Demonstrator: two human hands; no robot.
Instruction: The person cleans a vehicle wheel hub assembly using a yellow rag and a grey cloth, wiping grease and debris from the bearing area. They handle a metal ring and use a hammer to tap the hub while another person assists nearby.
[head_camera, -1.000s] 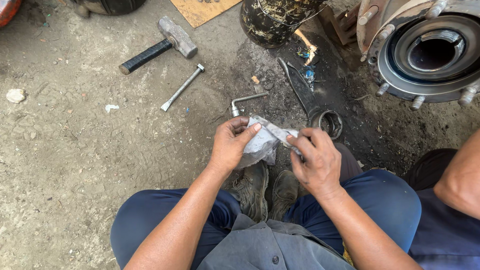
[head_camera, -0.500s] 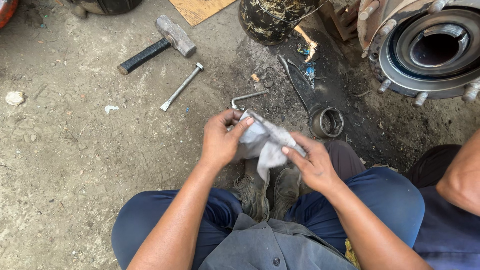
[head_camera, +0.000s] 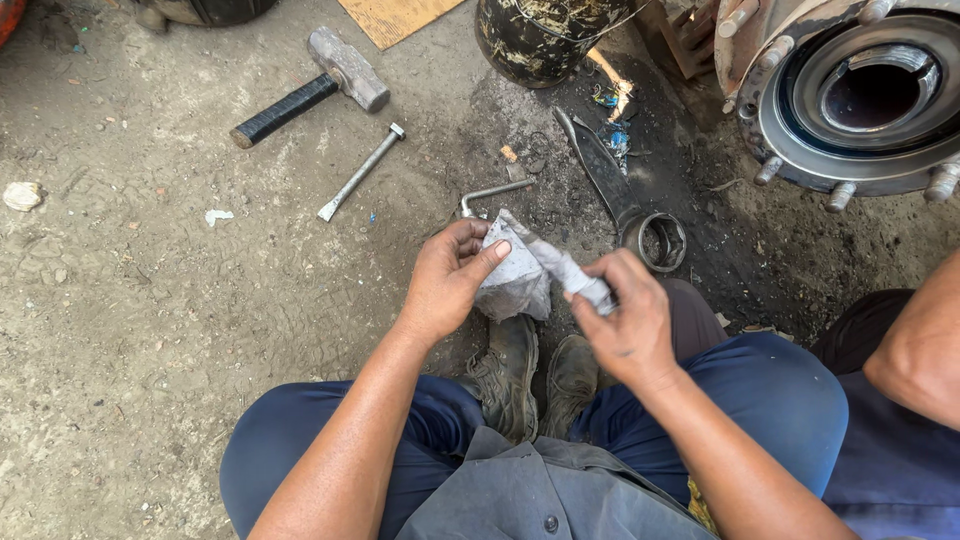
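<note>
I squat over a dirt floor, my boots (head_camera: 535, 375) below my hands. My left hand (head_camera: 450, 275) grips a crumpled grey rag (head_camera: 512, 280) wrapped round the end of a slim metal part. My right hand (head_camera: 625, 320) is closed round the other end of that rag-covered part (head_camera: 565, 268). The part itself is almost wholly hidden by the cloth and my fingers.
On the ground lie a sledgehammer (head_camera: 315, 80), a chisel-like bar (head_camera: 360, 172), a bent L-shaped key (head_camera: 495, 192), a dark flat bar (head_camera: 600, 170) and a metal ring (head_camera: 658, 238). A wheel hub (head_camera: 860, 100) stands at upper right, a dirty bucket (head_camera: 540, 35) behind. Another person's arm (head_camera: 920, 340) enters at right.
My hands have shifted on the rag: the cloth is drawn out longer along the part, and my right hand has slid to its lower right end.
</note>
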